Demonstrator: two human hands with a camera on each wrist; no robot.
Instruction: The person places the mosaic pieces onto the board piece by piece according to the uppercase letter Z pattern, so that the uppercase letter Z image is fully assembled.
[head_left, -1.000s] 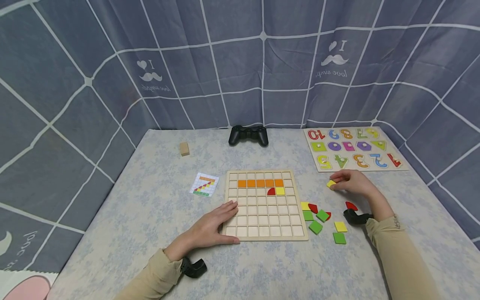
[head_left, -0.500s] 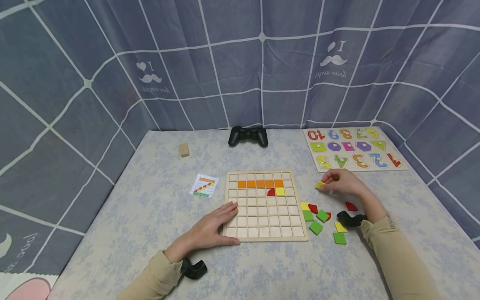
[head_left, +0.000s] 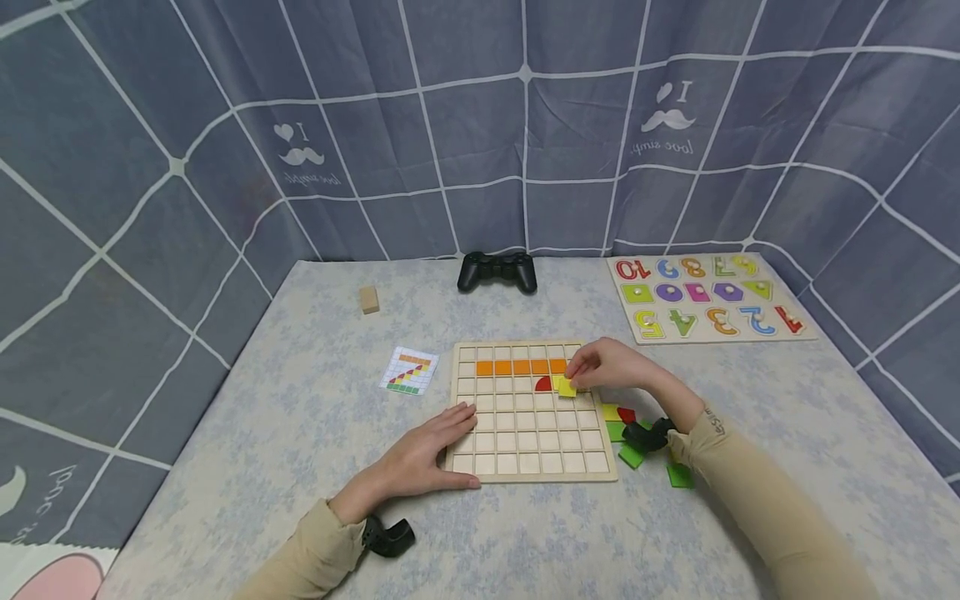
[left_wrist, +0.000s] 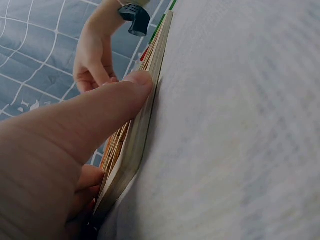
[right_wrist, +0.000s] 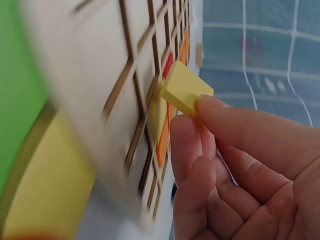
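My right hand (head_left: 611, 365) pinches a yellow square tile (right_wrist: 186, 88) between thumb and fingertips, over the upper right of a wooden grid board (head_left: 517, 421). Beneath it, another yellow tile lies in a cell, partly covered in the head view. Beside that one sits a red quarter-circle tile (head_left: 543, 383). A row of orange tiles (head_left: 521, 367) fills several cells just above. My left hand (head_left: 423, 450) rests at the board's left edge with fingers spread; in the left wrist view its thumb (left_wrist: 117, 102) lies on the board's rim.
Left of the board lies a printed pattern card (head_left: 408, 371). Loose green tiles (head_left: 632, 455) and others lie to the right, partly under the right wrist. Farther back are a wooden block (head_left: 368, 299), a black game controller (head_left: 497, 272) and a number puzzle board (head_left: 708, 300).
My right hand has carried the yellow tile leftward, from the table right of the board to above the grid. The left hand has stayed in place.
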